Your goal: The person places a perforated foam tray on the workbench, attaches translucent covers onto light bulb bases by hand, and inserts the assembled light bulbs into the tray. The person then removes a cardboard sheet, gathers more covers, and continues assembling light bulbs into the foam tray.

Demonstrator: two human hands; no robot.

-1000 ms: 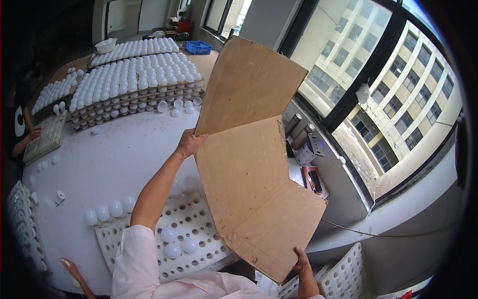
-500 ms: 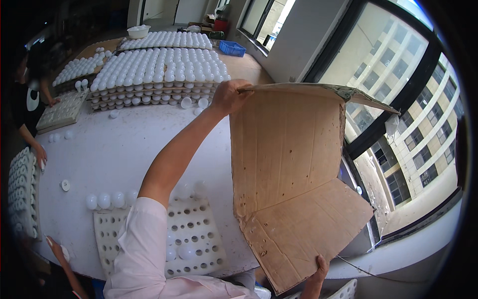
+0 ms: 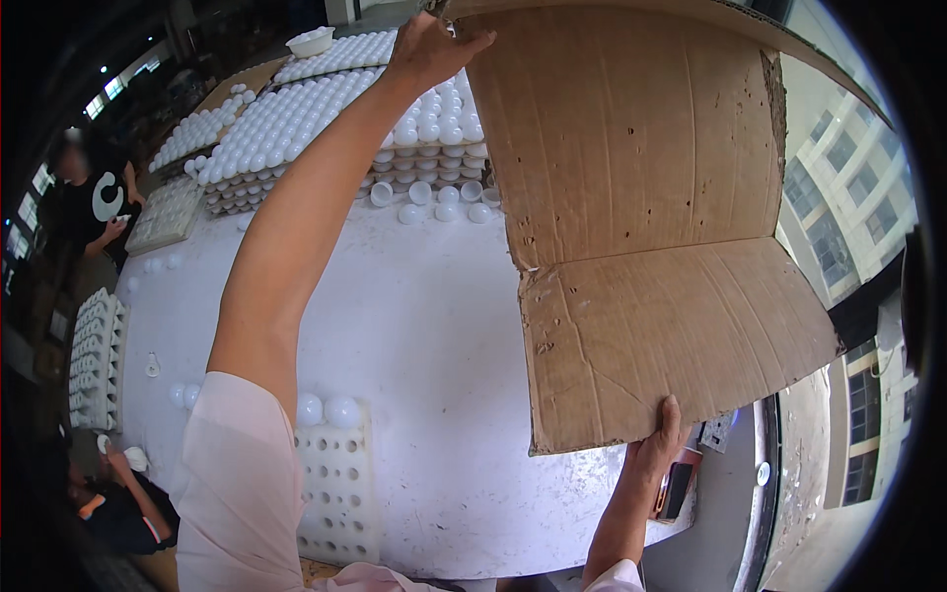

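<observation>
A large brown cardboard sheet, creased into panels and worn along its edges, is held up over the right half of the table. High up, my left hand is closed at its top left corner, thumb against the cardboard; the fingertips are partly hidden. Below, my right hand grips the bottom edge with the thumb on the near face and the fingers behind. Under my left arm lies a white tray with holes. White bulb covers stand along its far edge.
Stacked layers of white bulb covers fill the table's far side, with a white bowl behind. Two people work along the left edge, near more trays. A window and ledge border the right; a dark phone-like object lies near my right hand.
The cardboard has been lifted and moved right, its lower panel now higher. Both my hands went up with it. The view has shifted, showing more of the left side.
</observation>
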